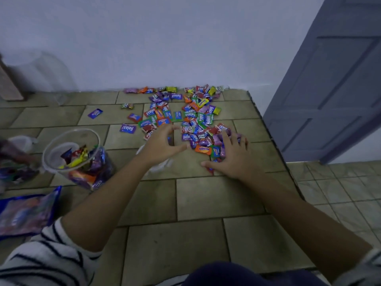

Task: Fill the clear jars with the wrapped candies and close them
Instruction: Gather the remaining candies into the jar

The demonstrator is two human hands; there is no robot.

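A spread of colourful wrapped candies [181, 114] lies on the tiled floor near the wall. My right hand [228, 157] rests flat on the near edge of the pile, fingers spread over several candies. My left hand [160, 145] hovers at the pile's left side with fingers loosely curved; nothing shows in it. An open clear jar [76, 159], partly filled with candies, stands to the left. A clear lid [160, 164] seems to lie under my left wrist, mostly hidden.
A blue candy bag [26, 213] lies at the lower left. Another clear jar [49, 77] stands by the wall at far left. A step edge [274, 141] runs along the right, with a grey door [329, 89] beyond. A blurred object [14, 159] sits at the left edge.
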